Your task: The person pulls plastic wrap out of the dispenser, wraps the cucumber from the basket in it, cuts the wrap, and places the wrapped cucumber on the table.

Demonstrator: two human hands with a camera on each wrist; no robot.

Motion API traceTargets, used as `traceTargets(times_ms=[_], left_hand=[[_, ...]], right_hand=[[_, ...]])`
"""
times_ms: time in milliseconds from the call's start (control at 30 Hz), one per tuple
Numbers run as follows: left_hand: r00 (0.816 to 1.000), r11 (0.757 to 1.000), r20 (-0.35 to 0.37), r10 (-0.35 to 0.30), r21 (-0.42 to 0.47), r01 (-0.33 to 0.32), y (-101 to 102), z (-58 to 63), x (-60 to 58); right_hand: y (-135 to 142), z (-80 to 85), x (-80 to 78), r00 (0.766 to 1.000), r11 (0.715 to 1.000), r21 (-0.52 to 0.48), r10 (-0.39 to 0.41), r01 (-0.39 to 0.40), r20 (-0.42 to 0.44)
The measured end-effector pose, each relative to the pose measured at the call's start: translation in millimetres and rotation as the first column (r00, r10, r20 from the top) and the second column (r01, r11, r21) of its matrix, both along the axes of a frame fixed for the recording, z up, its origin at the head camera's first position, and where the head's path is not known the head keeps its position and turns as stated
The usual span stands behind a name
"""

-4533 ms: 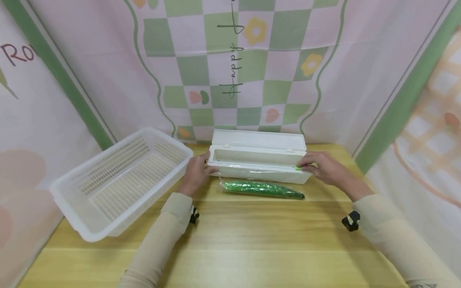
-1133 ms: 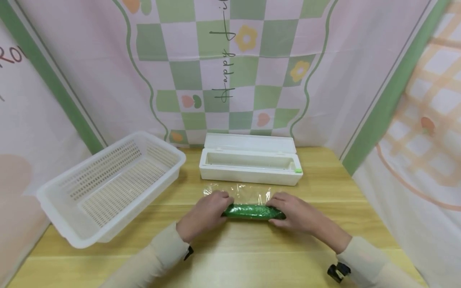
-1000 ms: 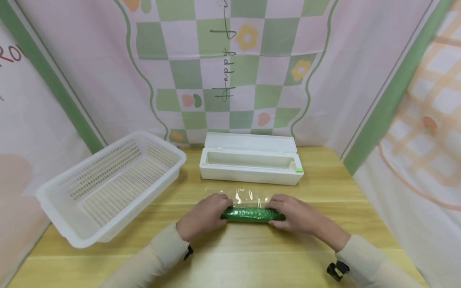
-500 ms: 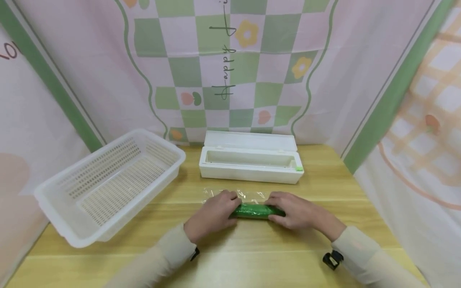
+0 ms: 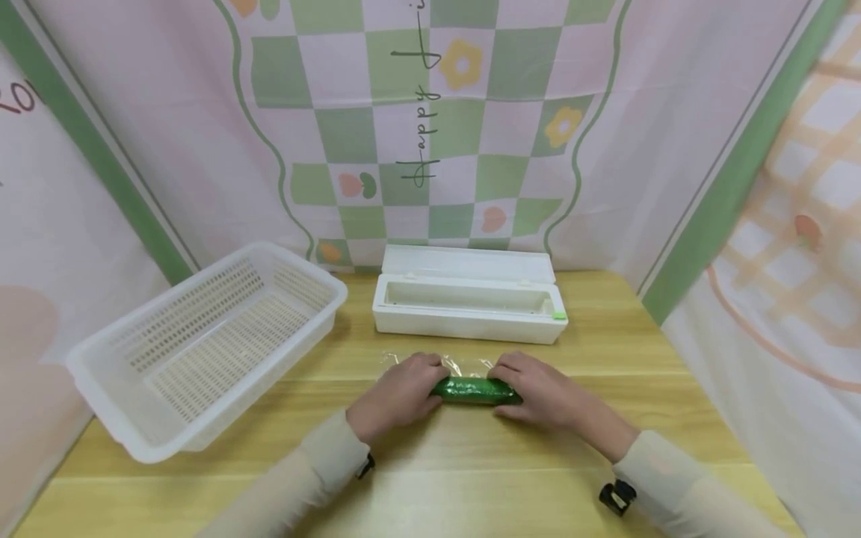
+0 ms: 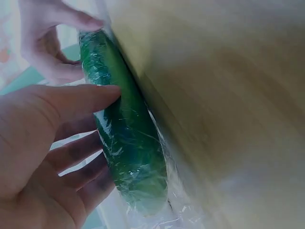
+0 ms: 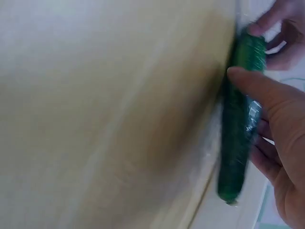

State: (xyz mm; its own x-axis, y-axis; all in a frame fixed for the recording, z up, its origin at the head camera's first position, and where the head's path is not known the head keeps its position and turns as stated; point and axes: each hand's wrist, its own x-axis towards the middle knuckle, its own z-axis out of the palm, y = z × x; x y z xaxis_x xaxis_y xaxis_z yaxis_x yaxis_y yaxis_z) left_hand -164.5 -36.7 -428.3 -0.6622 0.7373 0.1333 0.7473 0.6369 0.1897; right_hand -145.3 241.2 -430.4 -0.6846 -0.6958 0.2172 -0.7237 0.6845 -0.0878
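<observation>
A green cucumber [image 5: 474, 389] lies crosswise on the table, wrapped in clear plastic film. My left hand [image 5: 403, 396] grips its left part, thumb on the near side and fingers on the far side, as the left wrist view shows on the cucumber [image 6: 126, 129]. Farther right, my right hand [image 5: 541, 392] grips it the same way; in the right wrist view the cucumber's [image 7: 233, 162] tapered end sticks out past that hand. Loose cling film [image 5: 464, 366] spreads flat on the table beyond the cucumber. Wrinkled film also hangs off the end near my left hand.
Behind the film stands a long white cling film dispenser [image 5: 464, 327] with its lid raised and a green slider [image 5: 559, 315] at its right end. A white slotted basket [image 5: 202, 441] stands at the left. A patterned cloth [image 5: 457, 134] hangs behind the wooden table [image 5: 484, 478].
Both hands have left the dispenser and now hold the cucumber, which has come nearer me onto the film. Over the last second the left hand has shifted right and the cucumber slightly away from me.
</observation>
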Motion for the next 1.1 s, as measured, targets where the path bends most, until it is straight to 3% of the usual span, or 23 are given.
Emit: traceTargets(times_ms=[167,433,567,800,967,1100], left_hand=[[0.999,1.0,0.031,0.008,0.007,-0.008,-4.2,4.6,-2.8],[0.997,1.0,-0.074,-0.023,0.015,0.025,-2.5,1.9,-5.1],[0.995,1.0,-0.1,0.001,-0.01,-0.002,-0.1,-5.1,-5.3],[0.992,1.0,-0.122,0.022,-0.015,-0.024,4.0,-9.6,-11.4],[0.999,0.999,-0.036,0.034,-0.027,-0.035,6.8,-3.7,-17.1],[0.999,0.999,-0.002,0.04,-0.021,-0.04,3.9,2.5,-22.4]], right_hand=[[-0.6,-4.8,-3.5,1.0,1.0,0.019,-0.007,0.007,0.026],[-0.9,1.2,-10.7,0.985,0.997,0.051,-0.065,0.057,0.162],[-4.0,5.9,-14.0,0.979,0.994,0.09,-0.076,0.06,0.188],[-7.9,10.3,-16.4,0.985,0.99,0.062,-0.13,0.124,0.109],[-8.6,4.6,-19.3,0.997,0.997,0.012,-0.075,0.075,0.022],[-9.3,1.5,-22.2,0.998,0.998,0.007,-0.058,0.058,0.021]])
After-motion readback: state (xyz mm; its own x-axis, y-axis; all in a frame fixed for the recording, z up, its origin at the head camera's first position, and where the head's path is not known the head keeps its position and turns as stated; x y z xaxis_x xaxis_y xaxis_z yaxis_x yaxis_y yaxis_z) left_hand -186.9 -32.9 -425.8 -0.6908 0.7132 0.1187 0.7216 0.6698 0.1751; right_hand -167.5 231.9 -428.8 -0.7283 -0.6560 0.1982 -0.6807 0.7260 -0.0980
